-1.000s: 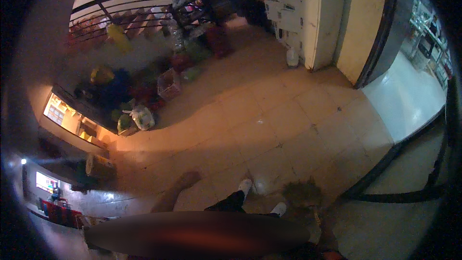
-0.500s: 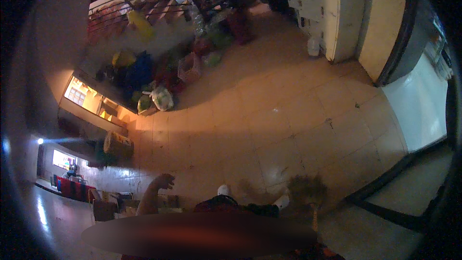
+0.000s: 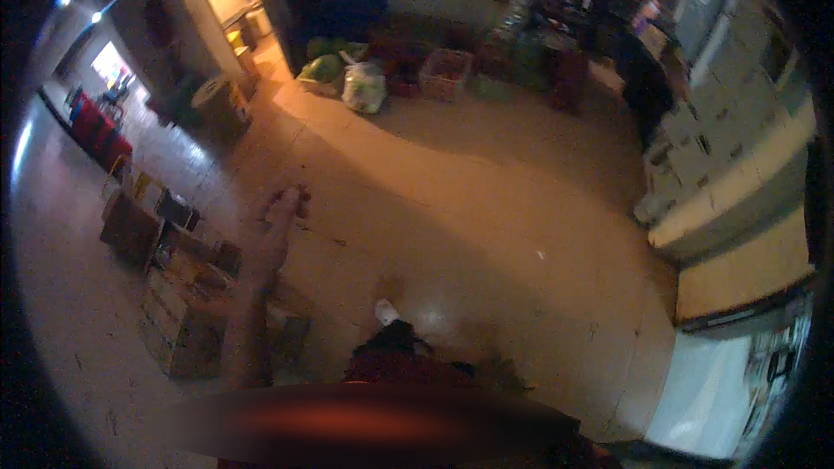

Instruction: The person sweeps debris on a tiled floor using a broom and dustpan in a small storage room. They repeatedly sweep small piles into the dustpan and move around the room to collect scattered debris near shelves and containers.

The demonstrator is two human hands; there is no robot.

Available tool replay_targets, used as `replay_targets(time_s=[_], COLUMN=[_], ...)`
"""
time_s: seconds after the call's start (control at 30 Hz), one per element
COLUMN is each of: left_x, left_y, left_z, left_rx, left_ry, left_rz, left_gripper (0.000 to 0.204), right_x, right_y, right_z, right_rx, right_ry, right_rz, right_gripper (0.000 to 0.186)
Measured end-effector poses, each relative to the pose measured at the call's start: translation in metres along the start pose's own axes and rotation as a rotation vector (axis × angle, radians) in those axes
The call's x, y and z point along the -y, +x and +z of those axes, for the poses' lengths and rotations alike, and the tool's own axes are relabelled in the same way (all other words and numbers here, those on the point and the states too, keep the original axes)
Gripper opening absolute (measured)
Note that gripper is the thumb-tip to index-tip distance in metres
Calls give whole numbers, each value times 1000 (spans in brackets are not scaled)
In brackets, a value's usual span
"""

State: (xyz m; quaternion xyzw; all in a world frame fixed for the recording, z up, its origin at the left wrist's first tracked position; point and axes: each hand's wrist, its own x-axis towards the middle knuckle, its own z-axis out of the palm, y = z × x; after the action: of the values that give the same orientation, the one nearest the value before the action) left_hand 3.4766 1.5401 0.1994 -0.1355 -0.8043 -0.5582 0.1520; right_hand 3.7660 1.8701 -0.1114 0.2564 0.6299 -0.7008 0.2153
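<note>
My left hand (image 3: pixel 285 208) reaches out over the tiled floor (image 3: pixel 452 226), its fingers loosely curled and apart, with nothing visible in them. The picture is dim and somewhat blurred there. Close beside that forearm are cardboard boxes (image 3: pixel 182 321) in a stack, with smaller packages on top. My right hand does not show. A dark, bristly clump (image 3: pixel 504 373), like a broom head, lies low near my legs, partly hidden. One of my feet, in a white shoe (image 3: pixel 386 311), is on the floor.
A lit doorway (image 3: pixel 239 13) opens at the far left, with a round bin-like container (image 3: pixel 219 104) before it. Along the far wall are a white bag (image 3: pixel 363 87), a plastic crate (image 3: pixel 446 74) and sacks. A dark-clothed figure (image 3: pixel 643 78) appears far right; a pale glossy panel (image 3: pixel 699 399) lies nearer.
My view has turned left, bringing the boxes fully in. My left hand is now farther out over the floor. The broom-like clump has slid lower and is more hidden.
</note>
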Motion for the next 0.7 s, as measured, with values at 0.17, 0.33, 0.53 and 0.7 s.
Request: replay_targets(time_s=[0.17,0.33,0.53,0.7], left_x=[-6,56,156,219], left_y=[104,219,372,509], left_z=[-108,-156,-191,-239], left_rx=[-55,-46,-137,-268], left_ry=[-358,-370,-296,-193], left_rz=[489,690,755,733], left_gripper=[43,45,47,50], right_x=[130,251,385,536], right_y=[107,193,351,518], right_z=[82,131,154,197], right_rx=[125,213,332,489], right_ry=[-21,-37,-84,-200], right_rz=[97,205,332,407], right_gripper=[31,28,24,21])
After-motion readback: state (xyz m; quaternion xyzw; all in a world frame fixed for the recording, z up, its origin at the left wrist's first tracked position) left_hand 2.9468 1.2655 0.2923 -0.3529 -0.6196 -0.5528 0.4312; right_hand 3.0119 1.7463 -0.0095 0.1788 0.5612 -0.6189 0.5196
